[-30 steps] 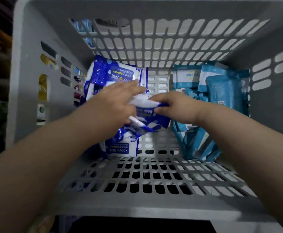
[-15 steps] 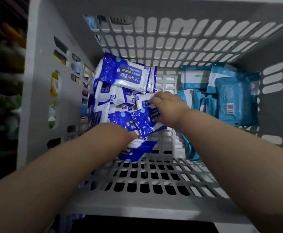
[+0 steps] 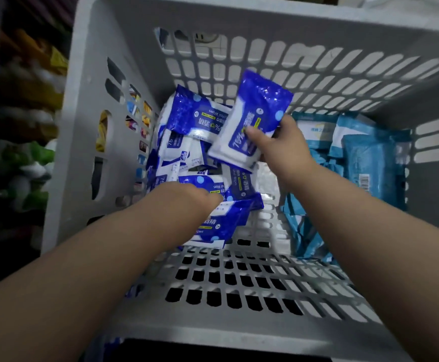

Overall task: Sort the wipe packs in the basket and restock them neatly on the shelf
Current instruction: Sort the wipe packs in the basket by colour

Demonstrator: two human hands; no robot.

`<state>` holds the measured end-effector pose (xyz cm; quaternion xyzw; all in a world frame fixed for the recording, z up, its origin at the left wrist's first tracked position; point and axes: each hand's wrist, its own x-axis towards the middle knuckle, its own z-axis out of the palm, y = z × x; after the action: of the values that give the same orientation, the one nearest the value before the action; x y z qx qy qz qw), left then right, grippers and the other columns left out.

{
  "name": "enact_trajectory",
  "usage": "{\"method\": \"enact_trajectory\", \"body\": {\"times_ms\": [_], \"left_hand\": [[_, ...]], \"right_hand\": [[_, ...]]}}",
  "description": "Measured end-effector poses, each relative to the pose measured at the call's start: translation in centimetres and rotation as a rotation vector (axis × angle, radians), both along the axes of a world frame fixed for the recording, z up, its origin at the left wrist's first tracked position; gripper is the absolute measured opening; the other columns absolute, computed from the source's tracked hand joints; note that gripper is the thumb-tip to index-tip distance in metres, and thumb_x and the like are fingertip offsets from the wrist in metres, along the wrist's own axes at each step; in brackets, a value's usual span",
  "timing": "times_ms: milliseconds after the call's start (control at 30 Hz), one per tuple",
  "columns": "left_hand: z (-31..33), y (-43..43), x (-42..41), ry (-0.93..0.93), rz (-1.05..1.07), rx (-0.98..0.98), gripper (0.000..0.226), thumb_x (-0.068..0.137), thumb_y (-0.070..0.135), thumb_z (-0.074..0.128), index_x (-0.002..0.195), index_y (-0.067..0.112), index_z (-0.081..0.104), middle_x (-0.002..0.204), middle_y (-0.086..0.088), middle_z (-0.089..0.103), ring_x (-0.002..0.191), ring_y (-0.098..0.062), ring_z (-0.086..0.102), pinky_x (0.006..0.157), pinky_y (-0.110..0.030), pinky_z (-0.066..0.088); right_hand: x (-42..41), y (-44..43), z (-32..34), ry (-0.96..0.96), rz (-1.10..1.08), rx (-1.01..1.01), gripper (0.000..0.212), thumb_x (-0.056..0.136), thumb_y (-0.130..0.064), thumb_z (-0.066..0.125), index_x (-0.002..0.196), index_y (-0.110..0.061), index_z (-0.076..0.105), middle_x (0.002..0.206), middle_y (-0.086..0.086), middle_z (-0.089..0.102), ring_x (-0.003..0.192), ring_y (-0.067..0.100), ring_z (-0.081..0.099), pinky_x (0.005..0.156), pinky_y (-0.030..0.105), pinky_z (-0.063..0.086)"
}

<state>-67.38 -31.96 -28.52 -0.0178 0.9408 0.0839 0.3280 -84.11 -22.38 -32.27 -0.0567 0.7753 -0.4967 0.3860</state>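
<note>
Basket [image 3: 80,152]: 1, grey. Hands: 2, i.e. left hand [image 3: 192,202] & right hand [image 3: 281,142]. Dk-blue wipe packs [image 3: 197,118]: at least 6 were visible, incl. 1 lifted pack [image 3: 255,118] in the right hand. The pile overlapped, so exact no. couldn't be told. Teal wipe packs [image 3: 370,163]: at least 4 showed, others partly hidden.

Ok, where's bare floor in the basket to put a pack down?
The near strip of basket floor, between the packs and the near wall, is bare. A narrow lane runs between the blue packs and the teal packs. Left and right sides are crowded. The right hand holds one blue pack.
</note>
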Motion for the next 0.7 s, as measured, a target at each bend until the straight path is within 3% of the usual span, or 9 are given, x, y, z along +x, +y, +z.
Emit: {"method": "enact_trajectory", "body": {"times_ms": [67,100,233,400,467,533,600,700], "left_hand": [[0.0,-0.3,-0.1,0.011,0.002,0.001,0.052,0.095,0.014,0.051,0.14,0.026,0.031,0.117,0.0,0.058,0.104,-0.021,0.058,0.08,-0.036,0.052],[0.1,-0.4,-0.2,0.012,0.001,0.003,0.054,0.095,0.014,0.052,0.142,0.027,0.029,0.119,0.0,0.058,0.104,-0.021,0.057,0.08,-0.036,0.051],[0.2,-0.7,-0.4,0.014,-0.019,0.001,0.053,0.094,0.012,0.051,0.141,0.026,0.03,0.118,0.0,0.058,0.103,-0.021,0.057,0.08,-0.036,0.051],[0.1,-0.9,-0.5,0.015,-0.012,0.008,0.052,0.092,0.01,0.052,0.138,0.026,0.033,0.109,0.002,0.059,0.096,-0.021,0.058,0.076,-0.036,0.051],[-0.1,-0.9,-0.6,0.014,-0.018,0.011,0.051,0.093,0.01,0.052,0.137,0.026,0.034,0.105,0.002,0.059,0.092,-0.021,0.058,0.074,-0.035,0.051],[-0.2,-1.0,-0.6,0.002,-0.024,0.016,0.049,0.092,0.009,0.052,0.135,0.024,0.035,0.102,0.002,0.059,0.089,-0.02,0.058,0.072,-0.035,0.051],[-0.3,-1.0,-0.8,-0.029,-0.031,0.03,0.048,0.092,0.007,0.052,0.135,0.023,0.036,0.1,0.001,0.058,0.086,-0.02,0.058,0.07,-0.035,0.05],[-0.4,-1.0,-1.1,-0.052,-0.039,0.038,0.046,0.093,0.008,0.052,0.133,0.023,0.037,0.091,0.002,0.054,0.083,-0.02,0.057,0.066,-0.033,0.047]], "right_hand": [[0.1,-1.8,-0.3,-0.135,-0.051,-0.053,0.037,0.084,-0.014,0.069,0.117,-0.01,0.051,0.106,0.006,0.067,0.091,0.021,0.068,0.08,0.046,0.057],[0.3,-2.4,-0.3,-0.095,0.028,-0.03,0.037,0.085,-0.012,0.067,0.118,-0.01,0.051,0.104,0.003,0.066,0.09,0.019,0.067,0.082,0.043,0.056],[0.0,-5.2,-0.3,0.256,0.422,0.117,0.042,0.089,-0.015,0.062,0.128,-0.013,0.048,0.105,-0.002,0.06,0.094,0.015,0.058,0.075,0.02,0.041],[-1.5,-7.2,-0.7,0.78,0.671,0.38,0.058,0.087,-0.023,0.061,0.139,-0.012,0.038,0.135,0.012,0.046,0.123,0.029,0.043,0.099,0.034,0.037],[-0.9,-6.5,-0.9,0.8,0.72,0.356,0.06,0.086,-0.034,0.063,0.137,-0.013,0.041,0.137,0.011,0.04,0.123,0.029,0.04,0.098,0.035,0.036],[0.4,-5.5,-1.6,0.729,0.838,0.34,0.075,0.08,-0.049,0.066,0.14,-0.014,0.037,0.143,0.01,0.033,0.129,0.029,0.035,0.104,0.038,0.035],[1.3,-4.7,-2.5,0.714,0.976,0.384,0.092,0.076,-0.057,0.066,0.147,-0.015,0.025,0.152,0.009,0.019,0.139,0.029,0.02,0.113,0.042,0.024],[1.2,-4.9,-3.0,0.789,1.072,0.438,0.101,0.075,-0.057,0.067,0.151,-0.019,0.011,0.158,0.004,0.002,0.146,0.026,-0.002,0.118,0.047,0.007]]}}
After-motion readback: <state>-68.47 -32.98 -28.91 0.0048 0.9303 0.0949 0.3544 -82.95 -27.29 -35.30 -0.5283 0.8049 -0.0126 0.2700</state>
